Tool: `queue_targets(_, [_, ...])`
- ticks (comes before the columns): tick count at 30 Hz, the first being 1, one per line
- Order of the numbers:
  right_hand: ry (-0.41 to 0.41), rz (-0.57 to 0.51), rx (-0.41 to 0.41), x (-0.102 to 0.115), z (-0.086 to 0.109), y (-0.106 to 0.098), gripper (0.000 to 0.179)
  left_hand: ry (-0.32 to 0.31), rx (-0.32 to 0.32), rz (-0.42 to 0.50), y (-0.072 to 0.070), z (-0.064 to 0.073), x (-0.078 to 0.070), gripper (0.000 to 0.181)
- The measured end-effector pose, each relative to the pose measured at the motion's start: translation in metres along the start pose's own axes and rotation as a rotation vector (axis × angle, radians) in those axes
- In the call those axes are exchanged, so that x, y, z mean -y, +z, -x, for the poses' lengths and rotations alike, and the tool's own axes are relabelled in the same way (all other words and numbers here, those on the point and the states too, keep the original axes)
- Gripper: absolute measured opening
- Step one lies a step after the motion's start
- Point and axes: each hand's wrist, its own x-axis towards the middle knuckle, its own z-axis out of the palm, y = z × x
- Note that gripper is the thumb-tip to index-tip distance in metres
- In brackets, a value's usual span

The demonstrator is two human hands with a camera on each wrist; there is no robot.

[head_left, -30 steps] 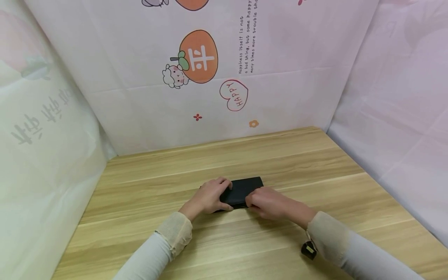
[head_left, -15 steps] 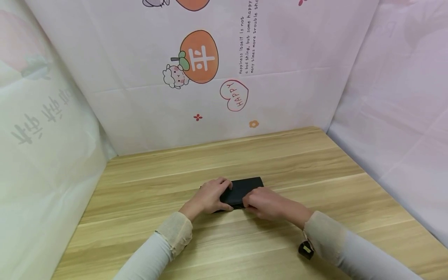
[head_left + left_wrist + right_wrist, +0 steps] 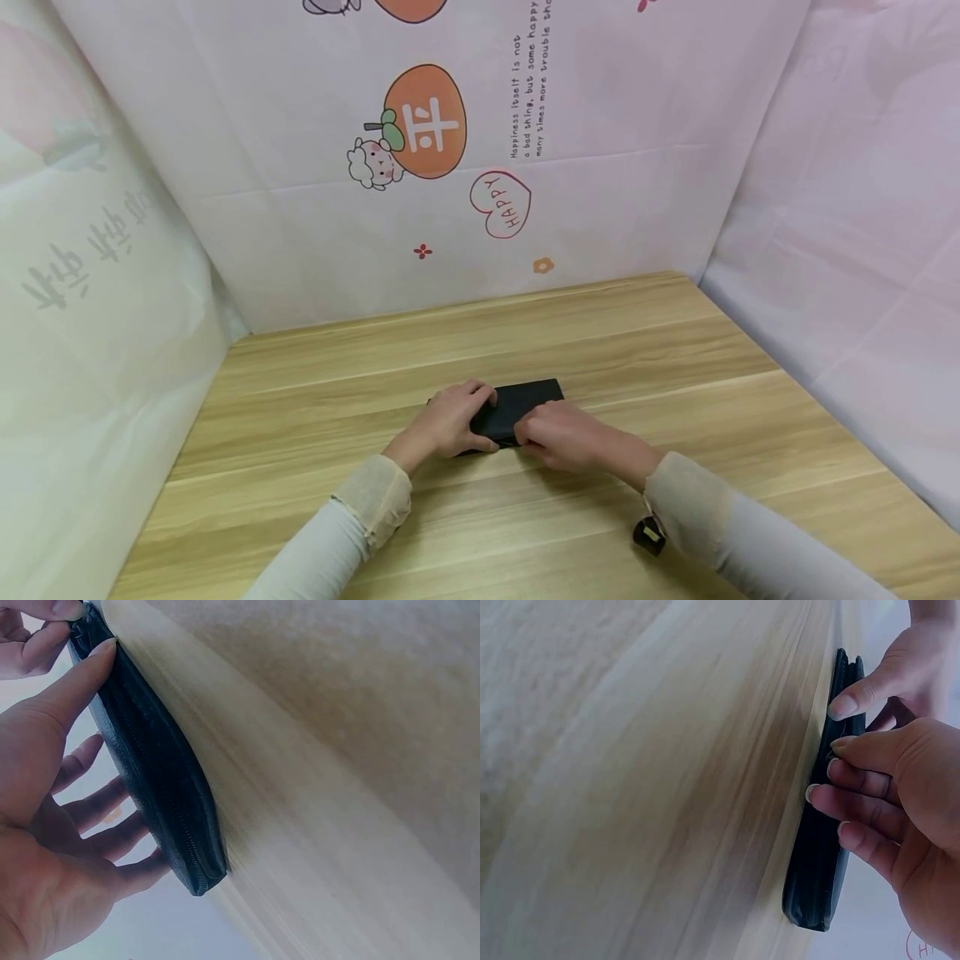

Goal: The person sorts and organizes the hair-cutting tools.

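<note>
A black zippered wallet [image 3: 521, 404] lies flat on the wooden table, its long zip side facing me. My left hand [image 3: 452, 419] holds its left part, thumb on the near edge and fingers over the top. In the left wrist view, zip teeth [image 3: 196, 859] stand apart at the wallet's left end. My right hand [image 3: 564, 435] is at the near edge, right of the left thumb. The right wrist view shows its thumb and forefinger pinching at the zip, apparently on the small pull [image 3: 832, 754], mostly covered by the fingertips.
The wooden table [image 3: 360, 533] reaches back to a white printed cloth [image 3: 300, 250]. More cloth hangs along the left and right sides. A small black object [image 3: 648, 536] hangs at the right sleeve cuff.
My right hand has slid a little to the left along the wallet's near edge, toward the left thumb. The left hand and the wallet have stayed in place.
</note>
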Motion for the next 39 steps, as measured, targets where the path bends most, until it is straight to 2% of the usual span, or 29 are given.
queue_targets(10, [0.061,0.004,-0.055,-0.004,0.004,0.004,0.031,-0.002,-0.061,0.004,0.006,0.002,0.0,0.061])
queue_targets(15, [0.064,0.011,-0.066,-0.007,0.01,0.005,0.035,-0.004,-0.066,0.01,0.008,0.002,-0.001,0.063])
queue_targets(21, [0.061,-0.027,-0.097,-0.011,0.018,0.004,0.028,-0.006,-0.059,-0.001,0.009,0.005,-0.003,0.063])
queue_targets(27, [0.059,-0.074,-0.124,-0.012,0.023,0.002,0.02,-0.011,-0.061,-0.055,0.008,0.007,-0.008,0.062])
queue_targets(30, [0.065,-0.09,-0.132,-0.013,0.024,0.002,0.017,0.003,-0.08,-0.077,0.008,0.008,-0.012,0.058])
queue_targets(33, [0.076,-0.108,-0.135,-0.013,0.024,0.002,0.014,0.027,-0.101,-0.053,0.008,0.008,-0.016,0.05])
queue_targets(39, [0.099,-0.137,-0.133,-0.013,0.025,0.003,0.012,0.062,-0.116,0.078,0.011,0.004,-0.026,0.034])
